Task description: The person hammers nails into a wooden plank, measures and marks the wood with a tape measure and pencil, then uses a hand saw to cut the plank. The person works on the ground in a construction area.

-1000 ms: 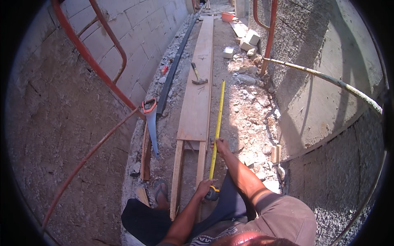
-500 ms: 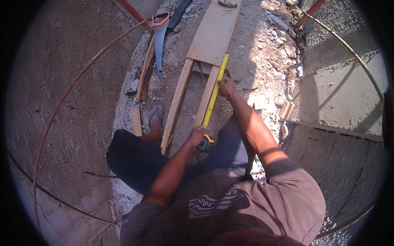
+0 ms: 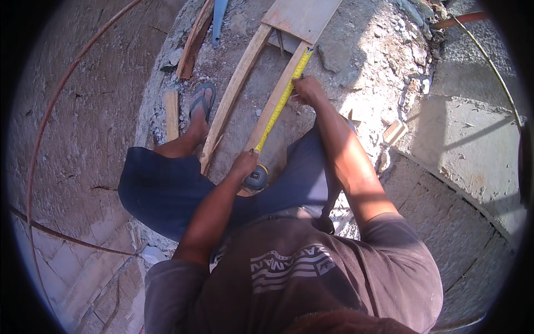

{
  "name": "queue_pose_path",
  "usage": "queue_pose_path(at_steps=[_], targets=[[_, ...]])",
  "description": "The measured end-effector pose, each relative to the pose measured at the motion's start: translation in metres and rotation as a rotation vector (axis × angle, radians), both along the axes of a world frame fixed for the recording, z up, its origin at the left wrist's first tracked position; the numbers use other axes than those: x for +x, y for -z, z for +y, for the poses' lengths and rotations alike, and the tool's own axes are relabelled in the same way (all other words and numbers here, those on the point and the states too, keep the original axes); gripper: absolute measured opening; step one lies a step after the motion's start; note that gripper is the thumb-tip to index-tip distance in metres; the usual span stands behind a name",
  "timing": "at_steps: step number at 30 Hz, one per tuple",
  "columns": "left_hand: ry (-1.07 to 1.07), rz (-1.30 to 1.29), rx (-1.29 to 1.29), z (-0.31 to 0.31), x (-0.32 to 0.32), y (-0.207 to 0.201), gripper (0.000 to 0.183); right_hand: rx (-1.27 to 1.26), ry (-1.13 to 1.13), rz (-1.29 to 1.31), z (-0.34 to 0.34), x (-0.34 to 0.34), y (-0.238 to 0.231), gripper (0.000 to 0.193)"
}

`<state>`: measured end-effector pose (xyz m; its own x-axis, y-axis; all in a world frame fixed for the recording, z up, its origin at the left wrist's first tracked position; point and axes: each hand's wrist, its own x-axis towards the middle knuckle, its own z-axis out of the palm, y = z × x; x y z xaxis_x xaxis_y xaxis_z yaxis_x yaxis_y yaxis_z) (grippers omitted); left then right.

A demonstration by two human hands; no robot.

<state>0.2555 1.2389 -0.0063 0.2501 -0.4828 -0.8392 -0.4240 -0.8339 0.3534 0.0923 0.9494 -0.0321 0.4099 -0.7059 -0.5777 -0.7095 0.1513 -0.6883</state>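
No packages, labels, signs or screens in view, only a dusty building site

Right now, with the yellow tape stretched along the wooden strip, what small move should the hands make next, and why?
Probably press the right hand down to pin the yellow tape flat against the wooden strip. The left hand holds the tape case at the strip's near end, and the blade runs along the strip to the right hand, so it looks ready to be read there.

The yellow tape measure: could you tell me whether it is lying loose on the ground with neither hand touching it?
No, the left hand grips the case of the tape measure and the right hand pins its blade on the wooden strip.
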Motion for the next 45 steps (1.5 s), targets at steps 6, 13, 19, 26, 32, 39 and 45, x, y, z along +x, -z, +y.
queue_pose_path(at_steps=[6,13,19,26,32,39,45], targets=[[-0.125,-0.029,-0.026,-0.011,-0.005,-0.005,0.048,0.047,0.282,-0.002,-0.007,0.001,-0.01,0.037],[-0.07,-0.079,0.045,-0.011,-0.006,0.0,0.051,0.033,0.257,-0.04,-0.007,0.006,-0.02,0.038],[-0.01,-0.088,0.053,-0.015,-0.002,-0.004,0.054,0.012,0.241,0.015,-0.018,0.003,0.011,0.037],[-0.043,-0.154,0.028,-0.022,-0.005,-0.012,0.054,-0.001,0.353,0.005,-0.023,0.0,0.008,0.034],[-0.049,-0.069,0.153,-0.026,-0.001,0.001,0.054,-0.003,0.338,-0.059,-0.021,0.001,-0.007,0.032],[-0.022,-0.075,0.175,-0.028,0.0,0.007,0.054,-0.039,0.37,-0.056,-0.021,0.002,0.002,0.034],[-0.017,-0.046,0.135,-0.027,0.003,0.007,0.053,-0.112,0.355,-0.052,-0.024,0.0,0.019,0.036]])
